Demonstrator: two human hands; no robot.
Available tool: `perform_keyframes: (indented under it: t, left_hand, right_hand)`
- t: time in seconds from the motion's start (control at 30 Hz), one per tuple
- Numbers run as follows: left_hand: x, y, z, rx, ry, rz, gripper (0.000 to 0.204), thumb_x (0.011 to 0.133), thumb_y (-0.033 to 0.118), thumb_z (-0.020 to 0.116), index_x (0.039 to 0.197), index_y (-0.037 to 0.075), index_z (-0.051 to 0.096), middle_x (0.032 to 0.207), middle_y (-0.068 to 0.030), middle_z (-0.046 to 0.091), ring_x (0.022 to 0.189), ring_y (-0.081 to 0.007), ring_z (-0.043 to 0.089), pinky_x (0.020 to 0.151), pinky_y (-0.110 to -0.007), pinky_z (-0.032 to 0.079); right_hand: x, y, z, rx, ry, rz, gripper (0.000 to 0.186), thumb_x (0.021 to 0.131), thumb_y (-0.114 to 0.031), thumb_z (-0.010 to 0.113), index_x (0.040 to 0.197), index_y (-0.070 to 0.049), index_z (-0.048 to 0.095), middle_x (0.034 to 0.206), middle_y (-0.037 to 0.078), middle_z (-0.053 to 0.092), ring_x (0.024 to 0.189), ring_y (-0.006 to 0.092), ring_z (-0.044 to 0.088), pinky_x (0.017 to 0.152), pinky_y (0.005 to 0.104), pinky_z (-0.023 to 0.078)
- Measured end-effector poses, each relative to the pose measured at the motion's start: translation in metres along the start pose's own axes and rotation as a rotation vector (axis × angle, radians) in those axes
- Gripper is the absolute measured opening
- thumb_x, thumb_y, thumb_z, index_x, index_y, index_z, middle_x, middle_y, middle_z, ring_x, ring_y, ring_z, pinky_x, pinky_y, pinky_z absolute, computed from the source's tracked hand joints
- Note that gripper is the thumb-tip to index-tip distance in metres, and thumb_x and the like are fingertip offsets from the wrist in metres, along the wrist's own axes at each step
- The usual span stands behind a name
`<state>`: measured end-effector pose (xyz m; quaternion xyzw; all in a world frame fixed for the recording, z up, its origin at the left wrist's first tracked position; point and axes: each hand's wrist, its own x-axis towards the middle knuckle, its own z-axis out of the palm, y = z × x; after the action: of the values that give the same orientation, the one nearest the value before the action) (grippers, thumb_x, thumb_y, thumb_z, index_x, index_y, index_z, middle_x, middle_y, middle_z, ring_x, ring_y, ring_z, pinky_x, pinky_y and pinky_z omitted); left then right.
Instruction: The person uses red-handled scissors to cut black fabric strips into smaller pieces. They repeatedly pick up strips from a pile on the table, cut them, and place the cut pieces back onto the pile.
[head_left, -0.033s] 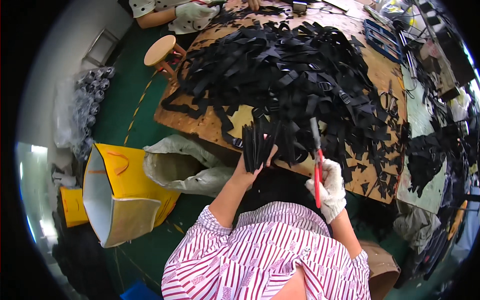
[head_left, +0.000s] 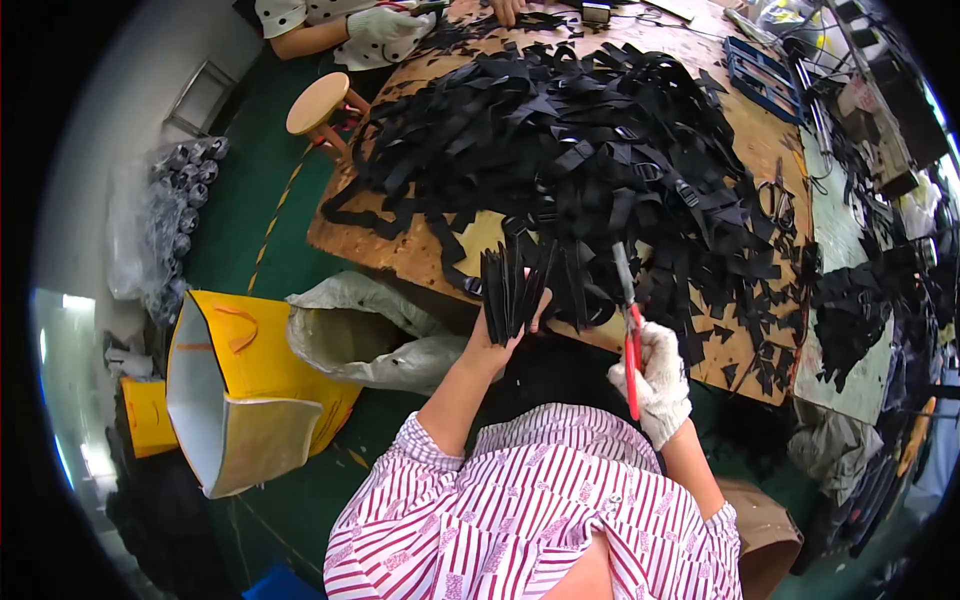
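Note:
My bare left hand point(head_left: 508, 325) is closed around a bundle of short black webbing straps point(head_left: 510, 290), whose ends fan upward just off the table's near edge. My right hand point(head_left: 655, 385) wears a white knit glove. It grips a pair of red-handled scissors point(head_left: 632, 335), with the long grey blades pointing up and away; whether the blades are parted I cannot tell. Beyond both hands lies a big heap of black straps point(head_left: 560, 140) with buckles, spread over the wooden table point(head_left: 400, 250).
Black triangular scraps point(head_left: 765, 350) litter the table's right side, near loose scissors point(head_left: 775, 195). A yellow bin point(head_left: 270, 340) and a whitish sack point(head_left: 370, 320) stand at left, below a round stool point(head_left: 318, 102). Across the table is another person's gloved hand point(head_left: 385, 22).
The scissors in my right hand have tilted slightly, their blade tip shifting a little left. My left hand and the strap bundle have barely moved.

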<state>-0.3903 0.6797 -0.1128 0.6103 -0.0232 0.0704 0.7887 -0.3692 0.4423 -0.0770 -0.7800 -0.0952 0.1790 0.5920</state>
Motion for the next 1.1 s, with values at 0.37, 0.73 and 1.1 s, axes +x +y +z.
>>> perform_keyframes:
  t: [0.37,0.73,1.1]
  left_hand:
    - [0.001,-0.044,-0.010,-0.355,0.002,0.030,0.039,0.089,0.013,0.056,0.127,0.010,0.045,0.125,-0.0082,0.051,0.115,-0.0204,0.051,0.100,-0.035,0.041]
    - [0.005,-0.009,0.018,-0.028,-0.039,0.082,0.066,0.087,0.035,0.061,0.141,0.011,0.031,0.111,-0.0024,0.053,0.091,-0.0147,0.055,0.068,-0.030,0.044]
    - [0.007,-0.014,0.010,-0.271,-0.125,0.084,0.058,0.084,0.019,0.064,0.134,0.009,0.037,0.121,-0.0063,0.053,0.101,-0.0182,0.058,0.072,-0.030,0.048]
  right_hand:
    - [-0.017,-0.017,-0.003,-0.240,-0.132,0.011,0.072,0.066,-0.028,0.076,0.122,-0.002,0.041,0.102,0.016,0.057,0.089,0.0299,0.061,0.079,0.0363,0.046]
    - [-0.010,-0.011,0.002,-0.263,-0.040,-0.055,0.069,0.067,-0.032,0.076,0.119,0.000,0.043,0.097,0.019,0.059,0.084,0.0327,0.061,0.076,0.0377,0.047]
    - [-0.007,-0.008,0.009,-0.160,-0.032,-0.040,0.062,0.069,-0.023,0.074,0.119,-0.002,0.044,0.093,0.015,0.054,0.078,0.0281,0.056,0.073,0.0360,0.045]
